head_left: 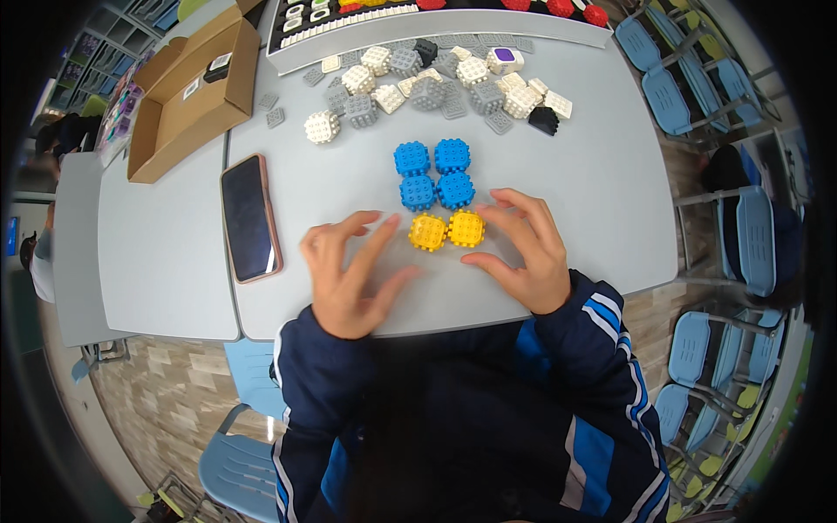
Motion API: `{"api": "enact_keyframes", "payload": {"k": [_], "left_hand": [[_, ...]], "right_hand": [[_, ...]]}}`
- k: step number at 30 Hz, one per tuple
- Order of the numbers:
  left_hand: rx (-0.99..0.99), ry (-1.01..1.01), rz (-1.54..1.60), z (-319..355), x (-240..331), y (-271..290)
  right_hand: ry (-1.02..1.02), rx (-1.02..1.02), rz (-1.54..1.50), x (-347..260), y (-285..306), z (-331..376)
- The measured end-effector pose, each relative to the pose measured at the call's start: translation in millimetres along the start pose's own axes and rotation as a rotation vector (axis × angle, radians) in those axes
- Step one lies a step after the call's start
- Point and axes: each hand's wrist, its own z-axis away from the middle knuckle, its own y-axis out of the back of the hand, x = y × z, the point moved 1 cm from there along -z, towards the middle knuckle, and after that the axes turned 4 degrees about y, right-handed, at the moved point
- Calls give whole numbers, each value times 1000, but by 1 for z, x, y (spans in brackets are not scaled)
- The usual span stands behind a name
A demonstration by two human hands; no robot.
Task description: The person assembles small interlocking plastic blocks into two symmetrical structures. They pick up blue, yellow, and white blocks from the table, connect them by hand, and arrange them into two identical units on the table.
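Observation:
Two yellow studded cube blocks, a left one (427,233) and a right one (466,228), lie side by side on the light grey table near its front edge. Just beyond them sit several blue studded cube blocks (418,192) in two rows of two. My left hand (349,275), slightly blurred, is beside the left yellow block with its fingers apart and nothing in it. On the other side my right hand (530,251) curves around the right yellow block, thumb and fingers spread. A small gap seems to separate its fingertips from the block.
White and grey cube blocks (427,93) and flat grey plates are scattered across the far table. Behind them stands a parts tray (440,28). At left lie a phone (249,218) and an open cardboard box (187,109). Blue chairs (748,240) stand to the right.

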Motion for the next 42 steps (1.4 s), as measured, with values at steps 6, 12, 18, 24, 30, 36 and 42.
{"api": "enact_keyframes", "payload": {"k": [6, 12, 18, 24, 30, 36, 42], "left_hand": [[152, 177, -357, 8, -79, 70], [-93, 51, -420, -8, -170, 95], [-209, -37, -340, -25, -184, 80], [-212, -23, -362, -22, -188, 77], [-240, -43, -382, -28, -185, 76], [114, 50, -307, -5, -184, 95], [197, 208, -327, 36, -175, 101]], "right_hand": [[5, -5, -32, 6, 1, 5], [-37, -32, -122, 2, 5, 4], [-58, -22, -164, 4, 4, 5], [-64, -41, -158, 4, 5, 3], [-94, -42, -169, 4, 5, 3], [-109, -32, -185, 2, 4, 2], [-135, -1, -186, 2, 5, 3]]}}
